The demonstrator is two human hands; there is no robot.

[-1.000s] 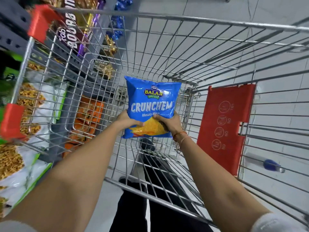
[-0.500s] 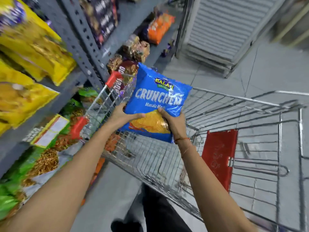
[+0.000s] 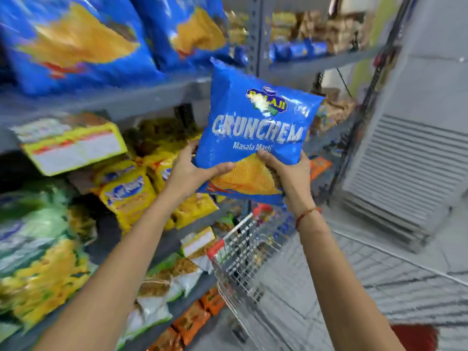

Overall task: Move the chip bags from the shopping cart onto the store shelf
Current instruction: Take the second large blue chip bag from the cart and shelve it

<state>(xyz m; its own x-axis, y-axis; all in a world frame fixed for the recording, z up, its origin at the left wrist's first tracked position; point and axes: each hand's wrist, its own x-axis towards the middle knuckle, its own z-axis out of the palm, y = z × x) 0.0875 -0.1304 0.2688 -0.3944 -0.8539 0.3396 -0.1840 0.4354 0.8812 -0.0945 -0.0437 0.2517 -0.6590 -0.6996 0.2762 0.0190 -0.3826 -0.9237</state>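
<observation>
Both bare forearms rise from the bottom of the frame toward its centre, converging. The left hand [image 3: 188,171] is cupped, thumb lying across toward the right, fingers curled behind. The right hand [image 3: 286,173] grips opposite it, thumb forward, with a red thread [image 3: 307,214] around its wrist.

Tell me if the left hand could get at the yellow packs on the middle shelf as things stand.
Probably not yet: the left hand is gripping the blue chip bag together with the right hand. The yellow packs lie close below, unblocked.
</observation>
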